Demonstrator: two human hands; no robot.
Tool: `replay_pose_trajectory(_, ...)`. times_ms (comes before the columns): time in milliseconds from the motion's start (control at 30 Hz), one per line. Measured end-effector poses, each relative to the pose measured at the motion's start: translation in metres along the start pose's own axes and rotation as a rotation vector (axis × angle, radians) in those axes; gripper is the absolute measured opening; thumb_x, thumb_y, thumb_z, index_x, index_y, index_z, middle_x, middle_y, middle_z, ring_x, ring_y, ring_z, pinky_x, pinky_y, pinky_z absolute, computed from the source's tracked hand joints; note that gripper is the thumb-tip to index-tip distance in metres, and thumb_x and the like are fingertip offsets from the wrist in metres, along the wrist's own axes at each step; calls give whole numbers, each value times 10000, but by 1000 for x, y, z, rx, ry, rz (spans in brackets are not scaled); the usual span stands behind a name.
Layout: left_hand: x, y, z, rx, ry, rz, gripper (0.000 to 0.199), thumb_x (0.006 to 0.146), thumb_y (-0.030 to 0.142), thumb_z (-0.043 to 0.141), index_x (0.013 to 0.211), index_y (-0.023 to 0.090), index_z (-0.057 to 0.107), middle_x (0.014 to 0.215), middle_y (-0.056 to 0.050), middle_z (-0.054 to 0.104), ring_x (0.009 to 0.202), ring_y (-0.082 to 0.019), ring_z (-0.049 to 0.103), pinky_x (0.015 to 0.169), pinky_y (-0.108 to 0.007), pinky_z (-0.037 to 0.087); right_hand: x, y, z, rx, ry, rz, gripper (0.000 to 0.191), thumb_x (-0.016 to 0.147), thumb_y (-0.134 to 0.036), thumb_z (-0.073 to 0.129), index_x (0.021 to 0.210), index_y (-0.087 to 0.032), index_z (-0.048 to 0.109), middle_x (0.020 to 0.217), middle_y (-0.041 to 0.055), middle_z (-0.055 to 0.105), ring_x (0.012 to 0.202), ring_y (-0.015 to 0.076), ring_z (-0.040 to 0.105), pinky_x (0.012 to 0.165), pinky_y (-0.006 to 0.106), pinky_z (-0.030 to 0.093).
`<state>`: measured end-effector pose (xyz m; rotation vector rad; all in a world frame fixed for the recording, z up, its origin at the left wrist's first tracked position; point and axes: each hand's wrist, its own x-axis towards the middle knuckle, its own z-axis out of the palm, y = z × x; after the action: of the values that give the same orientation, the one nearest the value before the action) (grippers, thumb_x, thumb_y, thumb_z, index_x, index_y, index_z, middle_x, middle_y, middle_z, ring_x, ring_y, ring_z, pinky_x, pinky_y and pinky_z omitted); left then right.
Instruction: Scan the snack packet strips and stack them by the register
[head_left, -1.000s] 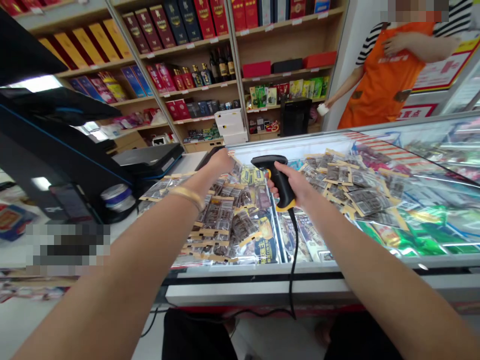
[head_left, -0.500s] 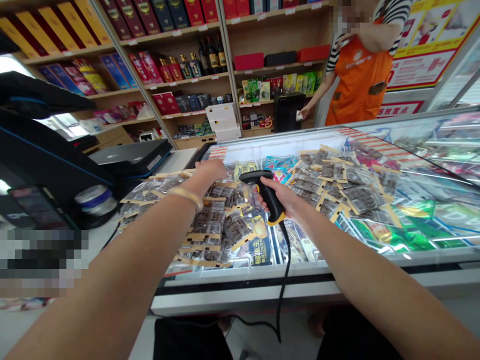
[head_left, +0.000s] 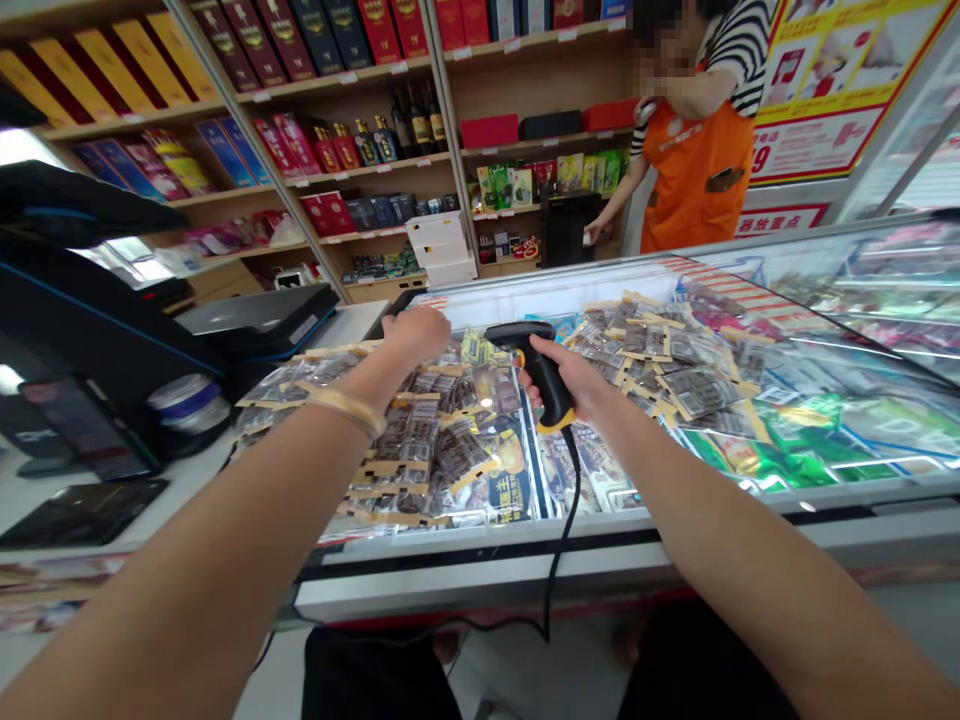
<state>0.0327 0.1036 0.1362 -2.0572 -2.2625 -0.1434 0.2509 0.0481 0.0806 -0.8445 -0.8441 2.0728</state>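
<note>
A black and yellow barcode scanner (head_left: 549, 385) is gripped in my right hand (head_left: 574, 378), its head pointing left and its cable hanging down. My left hand (head_left: 418, 333) is over the far side of the left pile of small clear packets with tan edges (head_left: 409, 440); its fingers are turned away, so whether it holds a packet is hidden. To the right of the scanner, a second pile of similar packets (head_left: 675, 365) lies on the freezer's glass top. Through the glass, a dark blue package (head_left: 510, 480) shows beside the left pile.
A person in an orange apron (head_left: 694, 175) stands behind the freezer (head_left: 465, 578). At the left are a black scale (head_left: 259, 315), a dark screen (head_left: 86, 425) and a tape roll (head_left: 187, 402). Stocked shelves (head_left: 360, 170) line the back.
The view has shifted slightly. The scanner has tilted a little, still in my right hand. My left hand stays over the far side of the left pile. The person behind has leaned slightly.
</note>
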Motion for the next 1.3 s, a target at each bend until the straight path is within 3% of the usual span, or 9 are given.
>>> replay_pose_trajectory(100, -24, 27, -17, -60, 65, 21, 446, 898, 321, 398, 1192, 194, 708, 1255, -156, 692, 1203, -358, 607, 1026, -503, 433, -18, -19, -21, 15, 23, -81, 360, 1007, -426, 408, 843, -156, 579, 548, 1, 553, 392, 93, 459, 373, 191, 398)
replay_pose_trajectory(200, -48, 59, -15, -203, 60, 138, 453, 908, 321, 401, 1244, 209, 683, 1281, -100, 689, 1167, -280, 632, 1021, -386, 459, -40, -36, -53, -4, 61, -146, 354, 990, -444, 431, 847, -157, 583, 554, 3, 539, 404, 94, 447, 376, 187, 393)
replay_pose_trajectory(400, -72, 119, 33, -371, -154, 170, 514, 896, 526, 468, 1199, 166, 675, 1248, -156, 689, 1136, -293, 646, 960, -384, 482, -84, -44, -115, -74, 81, -184, 335, 952, -457, 463, 884, -158, 598, 587, 10, 536, 426, 106, 427, 376, 202, 375)
replay_pose_trajectory(567, -81, 147, 70, -330, -116, 14, 739, 719, 743, 613, 1120, 123, 652, 1324, -283, 579, 1282, -463, 489, 1018, -529, 402, -98, -32, -130, -92, 48, -151, 333, 962, -456, 447, 905, -166, 601, 584, 6, 524, 422, 103, 398, 390, 208, 349)
replay_pose_trajectory(733, -87, 149, 78, -534, -61, -50, 709, 584, 637, 804, 1062, 154, 600, 1174, -234, 620, 1190, -443, 534, 971, -503, 426, -99, -30, -123, -152, 62, -109, 364, 951, -503, 470, 932, -166, 607, 592, 4, 522, 422, 102, 388, 396, 214, 343)
replay_pose_trajectory(867, -90, 145, 72, -990, -111, -168, 530, 553, 329, 884, 957, 193, 571, 848, -97, 650, 858, -303, 649, 786, -427, 502, -101, -31, -124, -146, 45, -140, 360, 947, -493, 463, 918, -167, 613, 596, 5, 517, 432, 106, 394, 395, 218, 333)
replay_pose_trajectory(967, -89, 141, 68, -1368, -192, -250, 380, 565, 185, 829, 843, 198, 570, 756, -26, 624, 746, -203, 635, 750, -387, 508, -101, -29, -126, -137, 41, -143, 336, 931, -482, 489, 910, -171, 616, 599, 9, 524, 432, 111, 401, 391, 225, 327)
replay_pose_trajectory(1133, -80, 132, 71, -1721, -142, -261, 332, 593, 210, 772, 885, 204, 614, 809, 0, 668, 757, -173, 648, 725, -337, 503, -102, -28, -124, -163, 27, -116, 328, 921, -479, 504, 894, -169, 606, 585, 5, 525, 417, 108, 413, 386, 223, 329)
replay_pose_trajectory(1300, -72, 126, 82, -1767, 23, -228, 325, 630, 269, 747, 926, 187, 639, 766, 0, 671, 727, -165, 651, 682, -285, 494, -107, -27, -119, -261, 13, -28, 328, 883, -495, 551, 873, -171, 596, 560, 7, 536, 389, 108, 410, 355, 223, 298)
